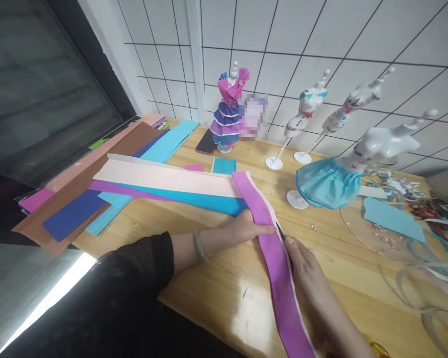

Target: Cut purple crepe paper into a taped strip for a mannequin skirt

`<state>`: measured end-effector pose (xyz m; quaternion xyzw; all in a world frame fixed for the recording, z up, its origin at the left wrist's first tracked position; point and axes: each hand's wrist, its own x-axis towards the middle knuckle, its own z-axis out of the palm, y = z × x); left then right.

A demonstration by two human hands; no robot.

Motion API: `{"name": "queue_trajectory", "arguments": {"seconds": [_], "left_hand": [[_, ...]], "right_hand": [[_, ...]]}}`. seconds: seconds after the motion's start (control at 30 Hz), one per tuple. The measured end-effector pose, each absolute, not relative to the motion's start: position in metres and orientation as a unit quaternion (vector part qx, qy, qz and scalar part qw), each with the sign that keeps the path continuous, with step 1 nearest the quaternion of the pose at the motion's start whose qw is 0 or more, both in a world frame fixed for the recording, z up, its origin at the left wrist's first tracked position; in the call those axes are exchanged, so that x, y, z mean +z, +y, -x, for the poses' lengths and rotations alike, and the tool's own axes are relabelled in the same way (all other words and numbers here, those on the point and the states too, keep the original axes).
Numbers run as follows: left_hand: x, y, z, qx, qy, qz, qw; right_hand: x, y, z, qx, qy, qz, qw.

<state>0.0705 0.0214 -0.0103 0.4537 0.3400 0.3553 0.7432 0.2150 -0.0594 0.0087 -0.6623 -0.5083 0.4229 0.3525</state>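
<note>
A long purple strip (274, 278) of crepe-like paper with a white edge runs from mid-table down to the bottom of the view. My left hand (246, 226) is closed on its upper part, with the thumb lying across the purple face. At the strip's white right edge is my right hand (304, 266), its fingers curled closed. A narrow dark sliver shows between that thumb and the edge; what it belongs to is hidden. Behind my left hand lie a pale pink strip (171, 176) and a blue strip (209, 200), partly overlapped by the purple one.
Brown, navy and light-blue sheets (179, 139) are piled at the left. A doll form in a ruffled dress (226, 119) stands by a phone (206, 142). Further right are two small mannequins (306, 112) and one in a turquoise skirt (328, 181). Ribbons (433, 219) clutter the right.
</note>
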Motion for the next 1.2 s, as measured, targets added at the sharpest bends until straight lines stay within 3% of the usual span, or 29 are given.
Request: {"name": "queue_trajectory", "arguments": {"seconds": [1.2], "left_hand": [[-0.002,0.019,-0.068,0.358,0.355,-0.445,0.740]], "right_hand": [[0.012,-0.060,-0.211,0.427,-0.494,0.674,0.345]]}}
